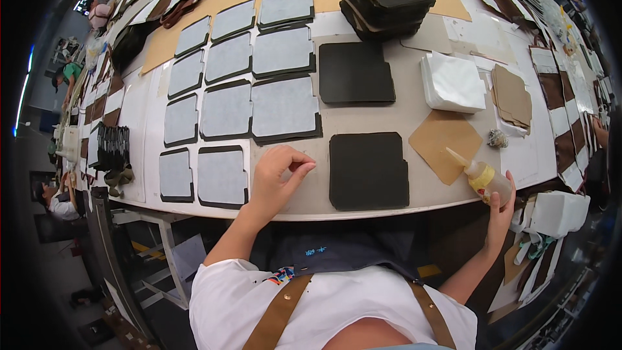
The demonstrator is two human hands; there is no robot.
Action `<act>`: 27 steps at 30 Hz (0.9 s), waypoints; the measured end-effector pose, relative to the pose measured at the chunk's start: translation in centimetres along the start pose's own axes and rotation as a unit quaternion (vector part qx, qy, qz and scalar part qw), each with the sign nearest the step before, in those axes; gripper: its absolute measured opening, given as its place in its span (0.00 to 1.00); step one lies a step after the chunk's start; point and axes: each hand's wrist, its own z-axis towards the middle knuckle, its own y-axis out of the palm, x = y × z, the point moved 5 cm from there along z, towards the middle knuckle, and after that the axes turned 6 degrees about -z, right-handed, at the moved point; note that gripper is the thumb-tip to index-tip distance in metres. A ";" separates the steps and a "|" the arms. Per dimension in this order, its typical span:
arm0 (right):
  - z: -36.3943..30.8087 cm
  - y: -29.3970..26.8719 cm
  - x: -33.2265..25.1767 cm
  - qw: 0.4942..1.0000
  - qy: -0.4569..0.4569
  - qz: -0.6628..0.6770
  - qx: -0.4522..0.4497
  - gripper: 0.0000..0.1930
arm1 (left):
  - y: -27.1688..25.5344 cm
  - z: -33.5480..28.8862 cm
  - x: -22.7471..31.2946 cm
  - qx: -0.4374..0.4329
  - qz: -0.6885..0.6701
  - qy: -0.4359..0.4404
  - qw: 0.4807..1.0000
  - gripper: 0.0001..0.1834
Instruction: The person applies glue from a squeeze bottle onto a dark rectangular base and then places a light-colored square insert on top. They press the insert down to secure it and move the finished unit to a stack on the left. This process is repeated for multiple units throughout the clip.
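At the frame's right, our right hand [501, 202] grips one squeeze bottle [483, 180]; near centre, our left hand [277, 176] pinches its fingertips together between eleven grey-faced panels [226, 109] and two black panels [368, 171].

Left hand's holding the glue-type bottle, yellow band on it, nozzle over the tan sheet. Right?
Wrong hand: the head view shows the bottle in the right hand. Yellow band and nozzle over the tan sheet stand.
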 end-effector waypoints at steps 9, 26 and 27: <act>-0.2 0.3 -0.6 0.942 -0.048 0.308 0.122 0.37 | 3.0 -2.8 0.2 0.041 0.080 0.055 0.994 0.06; -3.8 9.5 -9.3 0.963 -0.204 0.159 0.073 0.37 | 2.8 -4.9 0.2 0.098 0.085 0.035 0.991 0.05; -4.0 9.6 -9.5 0.963 -0.211 0.148 0.073 0.36 | 2.8 -4.9 0.2 0.097 0.084 0.034 0.991 0.05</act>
